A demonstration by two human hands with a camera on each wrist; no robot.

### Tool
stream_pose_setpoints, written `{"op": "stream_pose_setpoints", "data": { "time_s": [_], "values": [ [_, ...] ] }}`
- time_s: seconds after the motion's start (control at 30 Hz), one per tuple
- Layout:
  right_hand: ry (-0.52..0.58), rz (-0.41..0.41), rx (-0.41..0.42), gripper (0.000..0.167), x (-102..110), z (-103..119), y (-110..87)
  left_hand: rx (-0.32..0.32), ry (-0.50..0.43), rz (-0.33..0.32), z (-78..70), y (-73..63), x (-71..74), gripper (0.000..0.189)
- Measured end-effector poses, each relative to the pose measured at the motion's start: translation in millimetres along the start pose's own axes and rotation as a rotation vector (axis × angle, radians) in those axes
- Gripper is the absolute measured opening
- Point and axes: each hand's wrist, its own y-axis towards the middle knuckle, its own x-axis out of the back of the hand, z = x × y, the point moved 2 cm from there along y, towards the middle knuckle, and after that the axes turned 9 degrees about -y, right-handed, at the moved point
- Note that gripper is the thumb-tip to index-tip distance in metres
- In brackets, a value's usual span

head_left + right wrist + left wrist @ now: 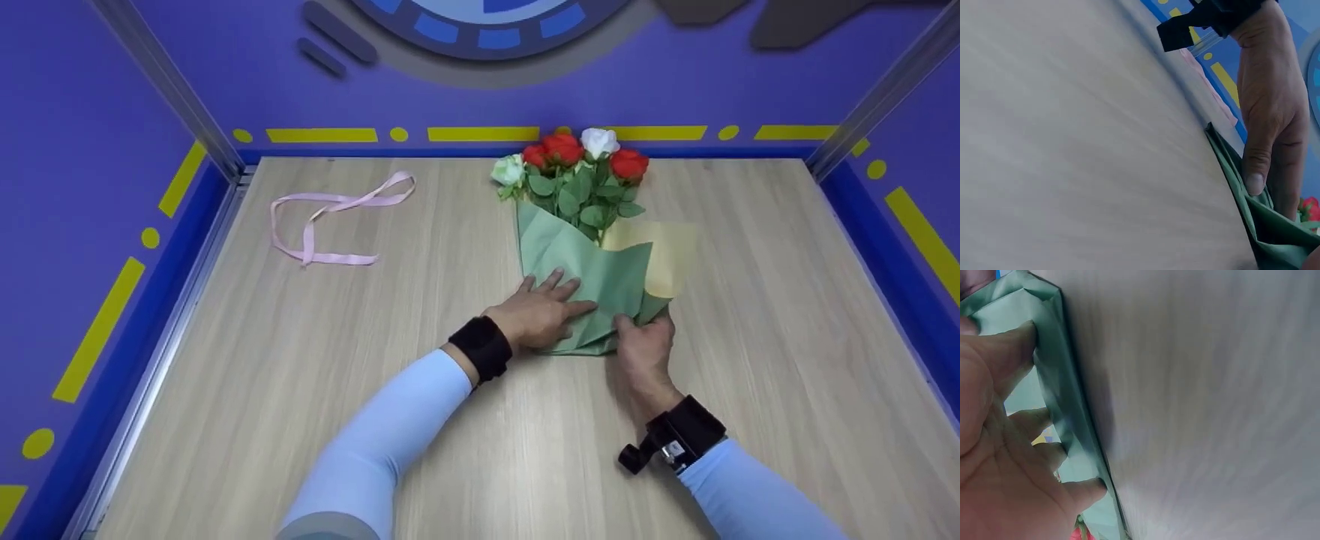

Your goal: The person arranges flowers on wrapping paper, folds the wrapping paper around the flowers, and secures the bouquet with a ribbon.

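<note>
Red, white and pale green roses (564, 149) with leafy stems lie at the far middle of the table, their lower stems covered by green wrapping paper (551, 232). My left hand (541, 315) rests on the paper's front with spread fingers; in the left wrist view its palm (1010, 455) is close and several fingertips touch the paper. At the paper's lower right edge, my right hand (646, 352) pinches a fold between thumb and fingers. The fingers beneath the fold are partly hidden. A cream inner side of paper (671, 259) shows at the right.
A pink ribbon (330, 201) lies loosely looped at the table's far left. Blue-purple panels with yellow marks stand around the wooden tabletop (780, 337). Each wrist wears a black band (482, 349), and a small black camera mount (636, 457) juts from the right one.
</note>
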Motion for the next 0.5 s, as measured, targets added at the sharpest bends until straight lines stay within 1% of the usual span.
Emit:
{"op": "stream_pose_setpoints", "data": {
  "time_s": [0.07, 0.13, 0.2, 0.27, 0.4, 0.47, 0.5],
  "values": [
    [-0.04, 0.033, 0.011, 0.057, -1, -2, 0.0, 0.002, -0.003, -0.007, 0.5, 0.5, -0.2, 0.063],
    [-0.063, 0.081, 0.013, 0.058, -4, -5, 0.6, 0.011, -0.014, -0.011, 1.2, 0.7, -0.4, 0.067],
    [-0.09, 0.112, 0.019, 0.063, -8, -6, 1.0, 0.021, -0.021, -0.022, 1.9, 1.1, -0.7, 0.073],
    [-0.094, 0.126, 0.049, 0.07, -14, -6, 1.7, 0.04, -0.025, -0.049, 2.7, 1.4, -0.3, 0.08],
    [-0.151, 0.101, 0.145, 0.073, -26, 0, -0.5, 0.099, -0.026, -0.117, 5.5, 2.5, 0.2, 0.095],
    [-0.185, 0.114, 0.197, 0.072, -34, 5, -3.9, 0.111, -0.029, -0.136, 7.7, 2.9, -0.6, 0.095],
    [-0.216, 0.121, 0.233, 0.07, -38, 7, -5.8, 0.111, -0.035, -0.134, 9.0, 3.0, -1.2, 0.094]
  ]
}}
